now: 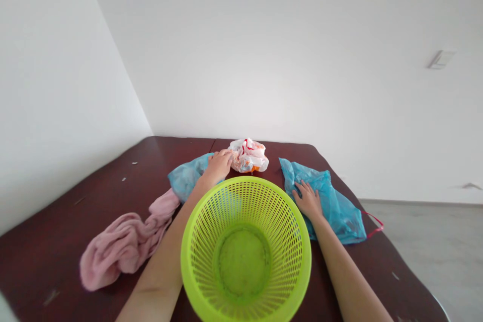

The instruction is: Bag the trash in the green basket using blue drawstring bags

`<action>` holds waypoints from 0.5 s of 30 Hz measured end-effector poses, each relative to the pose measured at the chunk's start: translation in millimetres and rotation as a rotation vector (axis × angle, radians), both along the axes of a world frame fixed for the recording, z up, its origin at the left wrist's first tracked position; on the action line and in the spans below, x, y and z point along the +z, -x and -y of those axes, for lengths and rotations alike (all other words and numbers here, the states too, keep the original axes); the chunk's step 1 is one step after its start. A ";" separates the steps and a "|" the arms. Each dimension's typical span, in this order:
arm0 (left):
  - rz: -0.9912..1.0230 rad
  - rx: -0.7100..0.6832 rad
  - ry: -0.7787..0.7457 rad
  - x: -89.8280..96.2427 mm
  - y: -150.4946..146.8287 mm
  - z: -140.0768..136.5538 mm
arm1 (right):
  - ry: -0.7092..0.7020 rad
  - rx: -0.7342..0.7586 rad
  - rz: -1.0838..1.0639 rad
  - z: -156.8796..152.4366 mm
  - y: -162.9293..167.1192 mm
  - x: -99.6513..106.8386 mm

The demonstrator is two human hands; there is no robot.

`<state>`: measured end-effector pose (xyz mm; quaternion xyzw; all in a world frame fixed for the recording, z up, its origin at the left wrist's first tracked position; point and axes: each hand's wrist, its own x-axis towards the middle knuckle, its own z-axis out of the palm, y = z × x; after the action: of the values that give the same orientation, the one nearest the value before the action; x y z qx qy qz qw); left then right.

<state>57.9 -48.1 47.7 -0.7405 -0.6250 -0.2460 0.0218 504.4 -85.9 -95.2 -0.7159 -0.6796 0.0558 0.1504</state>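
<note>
Pale walls [264,60] are meeting behind a dark reddish-brown bench [147,176], whose far edge is running along the middle of the frame. Right of centre, a blue plastic bag [335,206] is lying crumpled on the bench, its red drawstring [377,224] trailing over the right edge. The right hand [309,201] is resting palm down on it, the grip spread, apparently flattening or steadying the thin film rather than pinching it. Left of centre, the left hand [219,165] is lying across the right end of another blue bag [188,176], fingertips reaching the crumpled white bag [249,156] at the centre; whether that grip is pinching anything, I cannot tell. Nearer, a green basket [245,206] is standing between the forearms at lower centre, mouth up and bottom showing, probably placed there so both hands can be working around it. Farther left, a pink cloth [124,241] is lying bunched, its upper end meeting the left-hand blue bag, seemingly just set aside. Grey floor [433,241] is showing at lower right, and a switch plate [442,59] is sitting on the wall at upper right.
</note>
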 end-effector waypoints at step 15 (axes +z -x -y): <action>-0.202 0.159 0.392 -20.0 98.6 140.0 | -0.112 0.025 -0.104 -4.8 0.0 -10.1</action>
<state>-40.6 -188.0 27.7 -0.6997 -0.7120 -0.0420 -0.0408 504.5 -81.2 -105.3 -0.6939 -0.6818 0.0566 0.2245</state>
